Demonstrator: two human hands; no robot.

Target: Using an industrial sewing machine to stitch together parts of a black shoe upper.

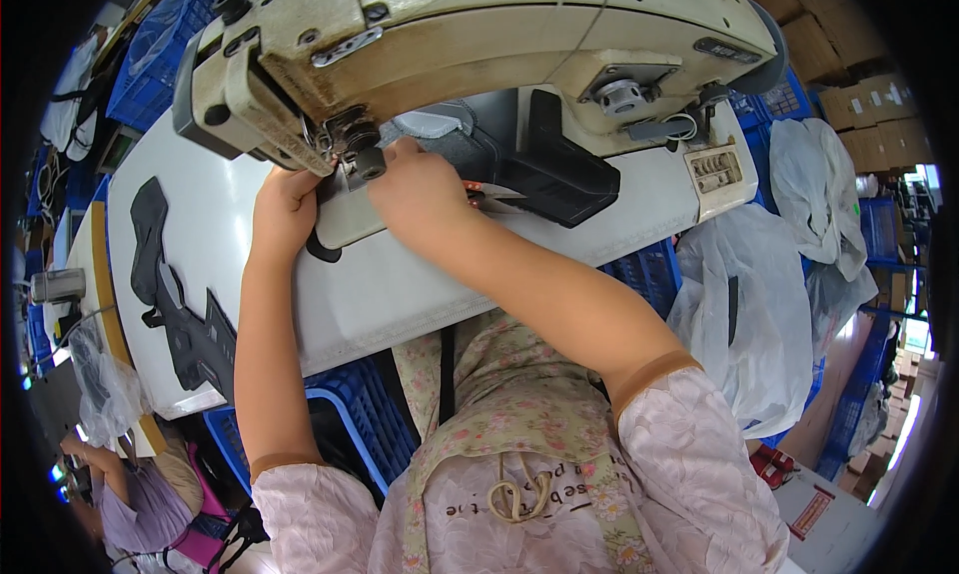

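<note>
A worn cream sewing machine [450, 59] arches over the white table. My left hand [285, 209] is at the left of its needle area, fingers bent inward against a dark piece that is mostly hidden. Close to the presser foot [368, 162], on its right, my right hand [425, 186] is curled closed; what lies in its fingers is hidden. Just beyond its wrist a small tool with orange on it [474, 187] shows partly. Black shaped pieces [564, 164] lie under the machine's arm, beside a grey padded piece [430, 122].
More black pieces [190, 324] lie on the table's left [190, 234]. Blue crates [365, 424] stand below its front edge. White plastic bags [744, 314] hang at the right, with cardboard boxes [864, 114] behind. Another person [145, 499] sits at the lower left.
</note>
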